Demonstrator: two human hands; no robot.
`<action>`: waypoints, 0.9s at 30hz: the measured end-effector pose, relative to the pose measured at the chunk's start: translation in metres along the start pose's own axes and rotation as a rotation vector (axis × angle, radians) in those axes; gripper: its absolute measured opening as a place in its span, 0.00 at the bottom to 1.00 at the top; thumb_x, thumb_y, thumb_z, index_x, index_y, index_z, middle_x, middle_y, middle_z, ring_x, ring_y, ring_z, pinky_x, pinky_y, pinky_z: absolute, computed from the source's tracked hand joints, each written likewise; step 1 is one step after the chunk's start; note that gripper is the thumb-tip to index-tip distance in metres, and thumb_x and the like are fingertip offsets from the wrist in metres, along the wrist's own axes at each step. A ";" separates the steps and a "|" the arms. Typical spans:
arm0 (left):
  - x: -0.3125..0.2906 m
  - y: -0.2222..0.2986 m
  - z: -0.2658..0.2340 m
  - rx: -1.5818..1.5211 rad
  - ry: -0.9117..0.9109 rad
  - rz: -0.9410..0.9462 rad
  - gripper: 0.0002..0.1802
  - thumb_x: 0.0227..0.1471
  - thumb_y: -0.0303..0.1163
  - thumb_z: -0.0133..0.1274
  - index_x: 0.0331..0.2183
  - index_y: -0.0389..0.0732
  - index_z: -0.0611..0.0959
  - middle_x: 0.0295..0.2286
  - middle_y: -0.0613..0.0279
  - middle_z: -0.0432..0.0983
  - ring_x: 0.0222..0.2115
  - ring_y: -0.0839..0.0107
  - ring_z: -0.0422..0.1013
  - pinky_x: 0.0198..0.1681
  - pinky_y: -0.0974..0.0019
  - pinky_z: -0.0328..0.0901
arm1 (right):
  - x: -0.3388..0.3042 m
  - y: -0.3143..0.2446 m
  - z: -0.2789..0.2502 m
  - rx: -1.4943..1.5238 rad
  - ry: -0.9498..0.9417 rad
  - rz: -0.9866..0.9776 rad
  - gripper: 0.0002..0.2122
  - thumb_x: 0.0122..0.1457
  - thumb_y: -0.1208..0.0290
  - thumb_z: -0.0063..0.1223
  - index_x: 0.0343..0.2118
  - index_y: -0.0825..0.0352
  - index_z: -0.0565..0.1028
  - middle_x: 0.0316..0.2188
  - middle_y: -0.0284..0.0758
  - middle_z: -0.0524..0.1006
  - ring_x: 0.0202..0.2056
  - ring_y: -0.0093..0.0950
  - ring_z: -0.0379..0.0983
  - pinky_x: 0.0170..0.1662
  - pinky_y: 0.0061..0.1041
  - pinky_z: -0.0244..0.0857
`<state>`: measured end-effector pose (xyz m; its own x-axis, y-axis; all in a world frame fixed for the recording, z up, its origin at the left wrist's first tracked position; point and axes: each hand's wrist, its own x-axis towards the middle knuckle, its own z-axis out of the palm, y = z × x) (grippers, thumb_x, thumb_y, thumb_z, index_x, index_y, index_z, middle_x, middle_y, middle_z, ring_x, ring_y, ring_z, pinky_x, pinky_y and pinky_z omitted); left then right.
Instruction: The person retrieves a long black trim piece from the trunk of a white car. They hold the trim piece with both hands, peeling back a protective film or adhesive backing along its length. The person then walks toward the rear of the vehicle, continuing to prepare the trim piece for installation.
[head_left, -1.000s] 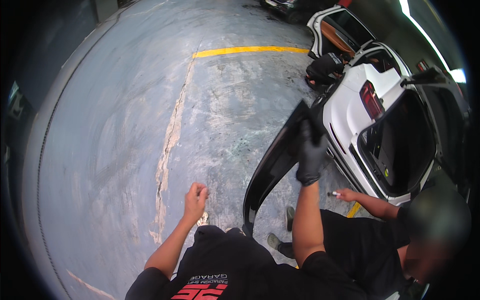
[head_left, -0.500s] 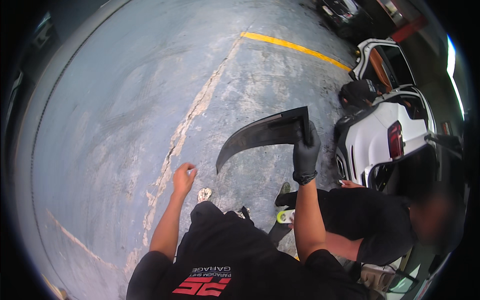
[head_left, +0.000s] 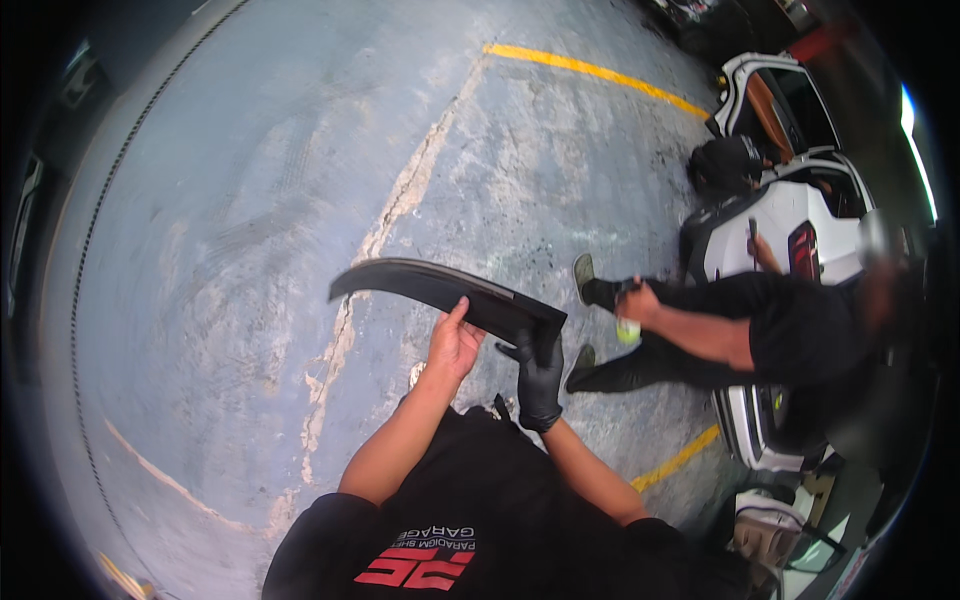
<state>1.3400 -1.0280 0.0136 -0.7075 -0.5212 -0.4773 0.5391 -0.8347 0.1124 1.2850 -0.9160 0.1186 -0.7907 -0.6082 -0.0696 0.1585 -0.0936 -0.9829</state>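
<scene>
A long, curved black car trim panel (head_left: 440, 283) is held out in front of me above the floor, with the look of a wheel-arch flare. Its narrow end points left and its broad end lies to the right. My left hand (head_left: 457, 343), bare, grips the panel's near edge around the middle, thumb on the face turned to me. The broad right end is gripped by my right hand (head_left: 538, 382), which wears a black glove; part of its fingers is hidden by the panel.
To the right a person in black (head_left: 720, 335) stands close, holding a yellow-green and white item (head_left: 628, 330). Another person (head_left: 722, 168) crouches by a white car (head_left: 765, 235) with an open door (head_left: 775, 100). A yellow line (head_left: 590, 72) crosses the cracked grey floor (head_left: 270, 250).
The panel has swung left and turned flatter, nearer my body. My left hand has moved right and taken hold of it. The person in black has shifted and straightened up.
</scene>
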 end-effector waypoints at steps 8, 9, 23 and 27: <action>-0.032 -0.006 -0.006 0.355 0.033 0.143 0.16 0.62 0.25 0.52 0.51 0.44 0.71 0.45 0.61 0.77 0.45 0.67 0.76 0.48 0.58 0.74 | 0.001 -0.057 -0.083 -0.147 -0.283 0.643 0.21 0.67 0.63 0.51 0.58 0.70 0.70 0.41 0.34 0.80 0.38 0.26 0.79 0.42 0.26 0.74; -0.035 -0.010 -0.004 0.389 0.032 0.148 0.17 0.62 0.26 0.52 0.51 0.44 0.71 0.45 0.61 0.76 0.45 0.67 0.76 0.48 0.58 0.74 | 0.000 -0.055 -0.086 -0.309 -0.281 0.640 0.18 0.67 0.64 0.52 0.54 0.71 0.74 0.36 0.32 0.80 0.35 0.22 0.78 0.41 0.25 0.72; -0.066 0.009 0.069 1.811 -0.698 0.677 0.25 0.41 0.50 0.70 0.30 0.40 0.80 0.31 0.61 0.74 0.37 0.60 0.71 0.44 0.59 0.64 | -0.001 -0.093 -0.083 -1.074 -0.537 0.285 0.13 0.59 0.61 0.54 0.35 0.67 0.81 0.27 0.45 0.80 0.31 0.44 0.79 0.35 0.37 0.70; -0.053 -0.012 0.055 1.674 -0.758 0.182 0.25 0.41 0.50 0.70 0.26 0.39 0.80 0.27 0.61 0.72 0.31 0.64 0.71 0.36 0.63 0.65 | -0.008 -0.089 -0.091 -1.203 -0.700 0.219 0.13 0.60 0.61 0.51 0.31 0.66 0.80 0.26 0.45 0.79 0.30 0.47 0.77 0.35 0.40 0.69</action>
<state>1.3455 -0.9998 0.0857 -0.9837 -0.1774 0.0311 -0.0048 0.1985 0.9801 1.2233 -0.8313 0.1908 -0.3058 -0.8165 -0.4896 -0.6382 0.5574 -0.5310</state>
